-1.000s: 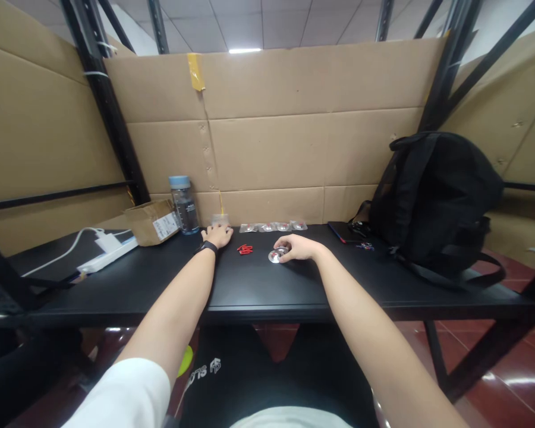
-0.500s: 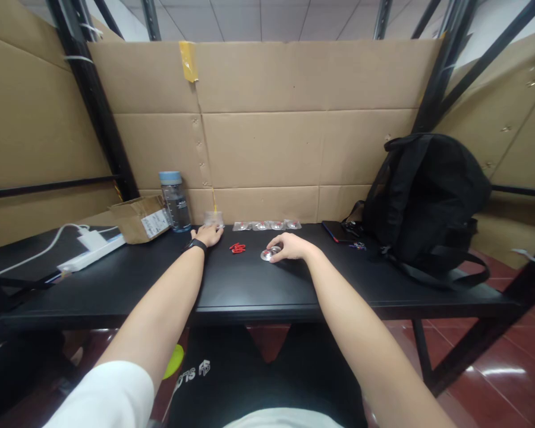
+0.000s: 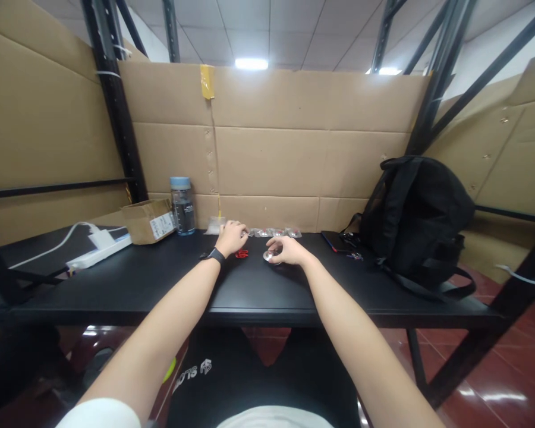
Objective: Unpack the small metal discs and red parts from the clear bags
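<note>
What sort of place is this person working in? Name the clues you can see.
Probably a makeshift workstation in a warehouse or workshop: a black table set within a steel rack, walled off by cardboard, under a tiled ceiling with strip lights.

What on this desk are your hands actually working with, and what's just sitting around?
In hand:
left hand by red pieces and clear packets
right hand on metal disc

Lying about:
bottle
box
power strip
backpack
phone

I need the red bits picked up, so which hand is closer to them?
Left. The left hand sits just above the red pieces, nearly touching; the right hand rests further right on a small silver disc.
</note>
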A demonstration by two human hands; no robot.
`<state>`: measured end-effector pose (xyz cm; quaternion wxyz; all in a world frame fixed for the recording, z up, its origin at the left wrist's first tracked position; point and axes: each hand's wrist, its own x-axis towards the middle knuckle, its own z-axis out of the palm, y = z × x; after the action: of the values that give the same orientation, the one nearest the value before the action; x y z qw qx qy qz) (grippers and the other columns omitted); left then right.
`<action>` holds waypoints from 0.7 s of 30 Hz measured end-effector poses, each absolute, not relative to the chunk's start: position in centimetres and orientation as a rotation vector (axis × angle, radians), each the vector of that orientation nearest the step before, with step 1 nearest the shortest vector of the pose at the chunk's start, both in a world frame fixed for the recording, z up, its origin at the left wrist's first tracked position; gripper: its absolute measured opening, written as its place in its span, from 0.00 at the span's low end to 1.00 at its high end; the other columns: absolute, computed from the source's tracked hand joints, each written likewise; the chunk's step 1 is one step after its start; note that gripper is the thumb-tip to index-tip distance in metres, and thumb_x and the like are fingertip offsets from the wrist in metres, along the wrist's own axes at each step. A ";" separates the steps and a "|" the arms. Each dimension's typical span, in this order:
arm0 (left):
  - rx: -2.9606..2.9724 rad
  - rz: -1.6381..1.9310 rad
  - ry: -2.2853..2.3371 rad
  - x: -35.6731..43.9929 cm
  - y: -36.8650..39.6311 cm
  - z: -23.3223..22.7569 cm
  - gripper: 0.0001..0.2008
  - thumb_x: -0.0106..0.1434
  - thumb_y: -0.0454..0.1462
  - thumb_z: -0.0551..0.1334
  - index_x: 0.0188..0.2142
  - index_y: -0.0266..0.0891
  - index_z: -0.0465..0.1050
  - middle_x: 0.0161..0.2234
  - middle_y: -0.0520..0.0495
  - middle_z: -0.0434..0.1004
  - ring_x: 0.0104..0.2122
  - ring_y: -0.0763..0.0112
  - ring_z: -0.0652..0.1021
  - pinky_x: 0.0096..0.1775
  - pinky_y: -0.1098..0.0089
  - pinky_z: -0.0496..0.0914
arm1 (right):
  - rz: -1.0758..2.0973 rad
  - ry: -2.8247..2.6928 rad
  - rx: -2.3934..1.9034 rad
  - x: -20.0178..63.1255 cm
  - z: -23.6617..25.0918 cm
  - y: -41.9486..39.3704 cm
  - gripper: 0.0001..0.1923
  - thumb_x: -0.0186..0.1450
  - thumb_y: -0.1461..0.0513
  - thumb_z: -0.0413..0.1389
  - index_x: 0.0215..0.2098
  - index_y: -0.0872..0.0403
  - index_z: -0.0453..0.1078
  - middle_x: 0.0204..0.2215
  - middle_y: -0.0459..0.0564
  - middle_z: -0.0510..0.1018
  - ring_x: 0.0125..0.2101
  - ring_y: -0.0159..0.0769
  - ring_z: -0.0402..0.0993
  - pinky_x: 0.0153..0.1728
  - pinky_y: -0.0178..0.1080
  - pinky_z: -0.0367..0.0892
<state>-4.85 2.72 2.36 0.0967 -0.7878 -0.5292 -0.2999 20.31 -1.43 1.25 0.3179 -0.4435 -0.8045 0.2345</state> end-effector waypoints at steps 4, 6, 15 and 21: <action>-2.550 -1.092 -1.442 -2.8 1.8 2.1 0.10 0.65 0.39 0.61 0.39 0.43 0.83 0.45 0.44 0.82 0.50 0.56 0.76 0.55 0.57 0.68 | 0.684 -1.785 -1.120 21.0 1.7 -1.4 0.25 0.54 0.55 0.70 0.46 0.56 0.74 0.38 0.54 0.84 0.39 0.40 0.81 0.44 0.41 0.74; -2.691 -1.272 -1.342 -1.9 1.0 2.0 0.10 0.64 0.40 0.63 0.40 0.42 0.83 0.45 0.45 0.82 0.47 0.61 0.78 0.54 0.62 0.70 | 0.711 -1.689 -1.118 21.1 2.1 -1.8 0.25 0.55 0.52 0.69 0.45 0.56 0.74 0.37 0.54 0.84 0.38 0.40 0.81 0.42 0.41 0.73; -2.625 -1.087 -1.231 -0.9 -0.6 1.8 0.16 0.65 0.33 0.59 0.47 0.46 0.81 0.53 0.45 0.79 0.55 0.57 0.75 0.58 0.55 0.66 | 0.740 -1.668 -1.059 20.5 2.1 -1.7 0.22 0.54 0.53 0.68 0.42 0.55 0.73 0.38 0.55 0.84 0.39 0.39 0.80 0.43 0.41 0.73; -2.763 -0.702 -1.166 -0.9 -0.2 0.5 0.22 0.69 0.34 0.53 0.57 0.52 0.75 0.59 0.47 0.76 0.61 0.57 0.71 0.60 0.53 0.61 | 0.329 -1.729 -1.320 22.6 2.3 -1.1 0.15 0.54 0.58 0.68 0.38 0.53 0.75 0.39 0.52 0.83 0.39 0.39 0.80 0.46 0.41 0.72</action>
<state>-0.89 -0.24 0.51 0.0307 -0.8967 -0.3783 -0.2277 22.59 -1.12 2.29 0.4535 -0.5347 -0.7005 0.1334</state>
